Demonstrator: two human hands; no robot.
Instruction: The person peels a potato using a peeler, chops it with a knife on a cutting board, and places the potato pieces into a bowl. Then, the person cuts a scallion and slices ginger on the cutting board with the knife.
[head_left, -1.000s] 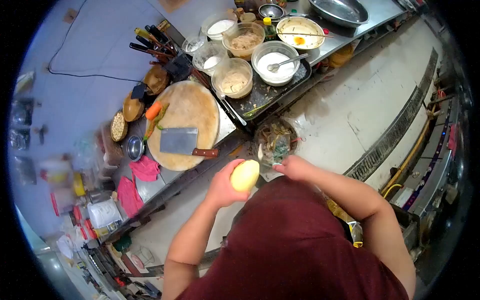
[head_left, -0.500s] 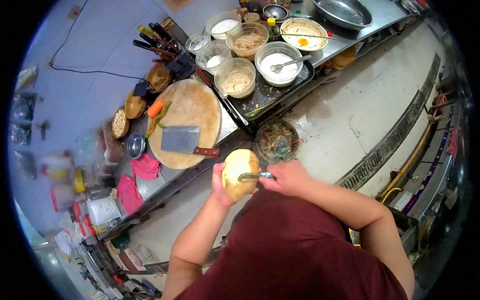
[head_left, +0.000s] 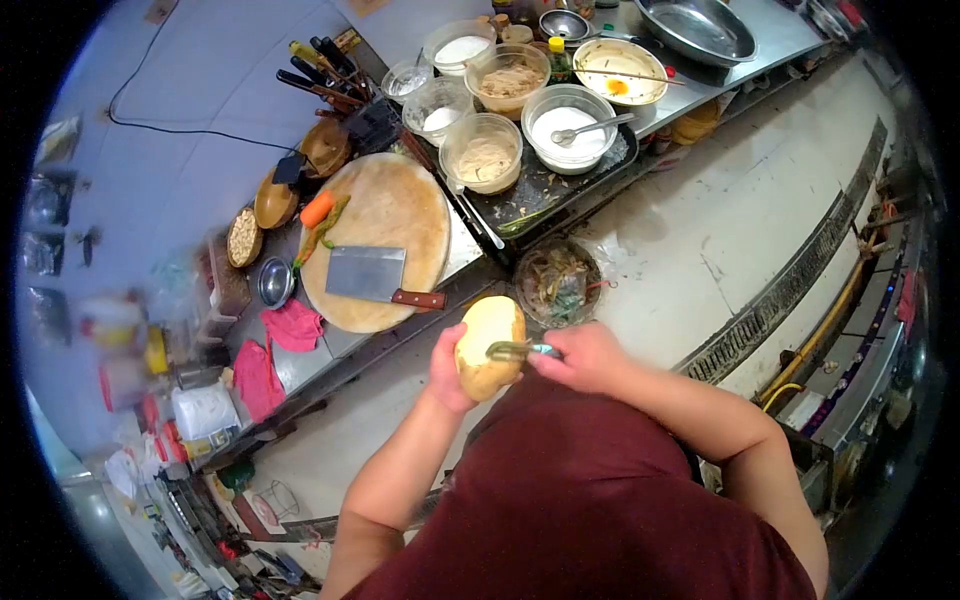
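A large potato (head_left: 487,335), pale where the skin is off and brown along its right side and lower end, rests in my left hand (head_left: 450,368). The fingers wrap round it from the left and partly disappear behind it. My right hand (head_left: 588,357) grips the handle of a peeler (head_left: 515,350), whose blade lies against the potato's right side. Beyond both hands stands a waste bin (head_left: 556,283) holding scraps. To the upper left, a cleaver (head_left: 366,273), a carrot (head_left: 317,209) and green peppers (head_left: 322,232) lie on a round chopping board (head_left: 415,215).
A black tray (head_left: 520,215) carries several tubs, including one of white powder (head_left: 570,130) with a spoon. A knife rack (head_left: 375,125), a small metal bowl (head_left: 275,283) and pink cloths (head_left: 260,380) sit along the counter. A floor drain grate (head_left: 790,265) runs at right.
The potato has turned slightly in my left hand, and its pale face shows more. My right hand and the peeler have shifted a little to the right. The whole view has moved slightly.
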